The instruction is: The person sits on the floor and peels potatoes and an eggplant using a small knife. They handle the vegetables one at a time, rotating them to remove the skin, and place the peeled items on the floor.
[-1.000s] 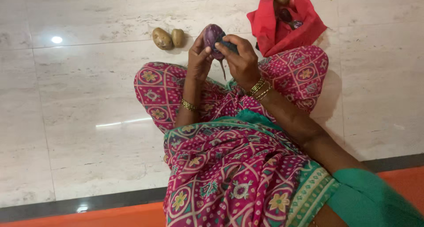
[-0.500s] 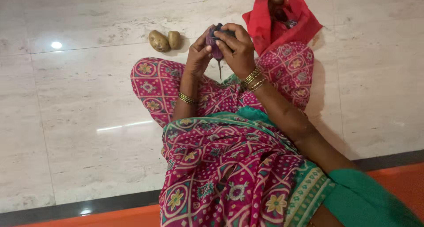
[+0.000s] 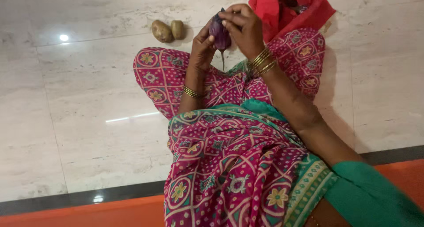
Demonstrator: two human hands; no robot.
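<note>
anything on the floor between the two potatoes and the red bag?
Head view: only the hands cross that stretch, left hand and right hand holding a purple beet. Potatoes, red bag.

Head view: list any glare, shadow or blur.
Head view: a bright lamp glare spot on the floor at upper left, plus a pale reflected streak mid-left; soft shadow right of the knee; the green sleeve at lower right is blurred; both hands and the purple vegetable look fairly sharp.
</note>
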